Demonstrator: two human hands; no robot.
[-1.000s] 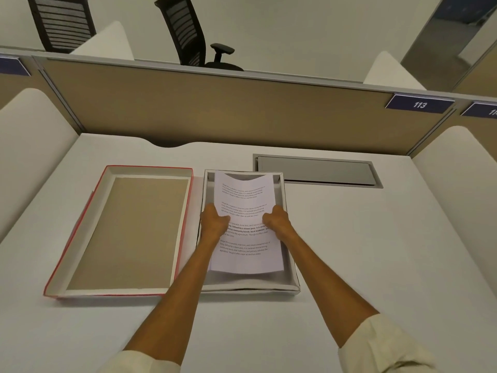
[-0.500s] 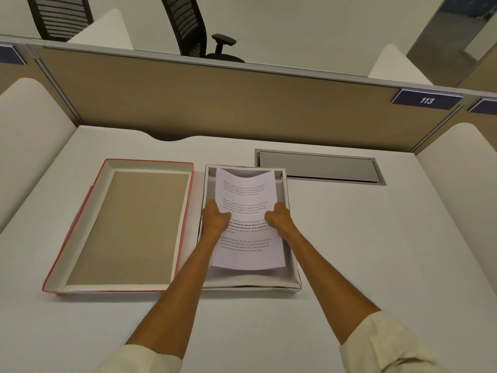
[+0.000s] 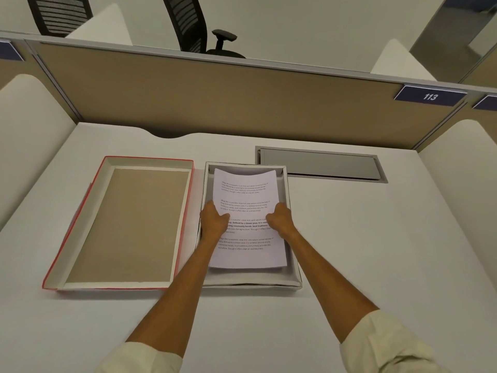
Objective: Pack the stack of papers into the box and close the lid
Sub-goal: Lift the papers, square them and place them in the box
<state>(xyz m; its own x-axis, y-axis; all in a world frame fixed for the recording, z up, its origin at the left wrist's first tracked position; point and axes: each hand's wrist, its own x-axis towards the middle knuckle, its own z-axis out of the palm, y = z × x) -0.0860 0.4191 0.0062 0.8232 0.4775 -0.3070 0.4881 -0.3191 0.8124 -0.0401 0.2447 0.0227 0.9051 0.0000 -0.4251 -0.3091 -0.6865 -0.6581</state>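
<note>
A white stack of printed papers (image 3: pixel 246 195) hangs low inside the open white box (image 3: pixel 294 267) at the desk's middle, its far edge bowed. My left hand (image 3: pixel 213 218) grips the stack's left edge and my right hand (image 3: pixel 279 219) grips its right edge, thumbs on top. The box's lid (image 3: pixel 126 224), red outside with a brown inner face, lies upside down just left of the box, their sides nearly touching.
A grey cable hatch (image 3: pixel 320 164) is set into the white desk behind and right of the box. A tan partition (image 3: pixel 215 98) walls off the back, and white curved dividers stand at both sides. Office chairs show beyond the partition.
The papers and both hands have hardly shifted relative to the box, perhaps sinking slightly. The camera view has tilted a little.
</note>
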